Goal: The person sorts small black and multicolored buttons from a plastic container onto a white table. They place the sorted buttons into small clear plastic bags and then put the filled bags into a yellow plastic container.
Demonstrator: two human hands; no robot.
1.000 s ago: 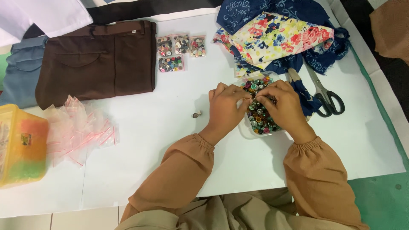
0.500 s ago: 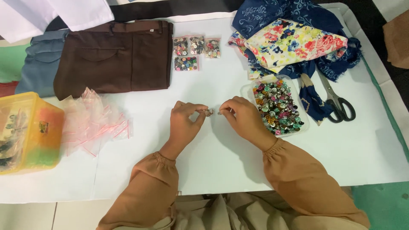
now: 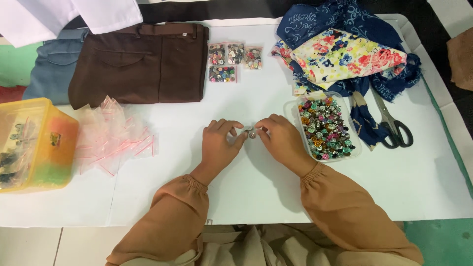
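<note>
We hold both forearms angled inward over the white table [image 3: 256, 197], tan sleeves gathered at the wrists, so that our left hand [image 3: 219, 145] and our right hand [image 3: 282, 143] meet at the middle of the sheet. Both hands rest knuckles up with the fingers curled toward each other, and their fingertips pinch one small metal button [image 3: 252, 133] between them, just above the table surface; the left thumb and forefinger close on it from one side, the right fingers from the other. Just beside our right hand sits a clear tray of mixed buttons [image 3: 325, 128], and near it the scissors [image 3: 391, 125] lie partly on dark blue cloth [image 3: 340, 19]. Well apart on the left lie a heap of small clear bags [image 3: 116, 135] and a yellow plastic box [image 3: 34, 143], cut off by the frame edge. We cannot make out the button's shape or colour in detail, since our fingertips cover most of it, and whether it is one piece or two is not clear. The brown trousers [image 3: 140, 61] lie folded at the far edge, beside small packets of buttons [image 3: 231, 61]
</note>
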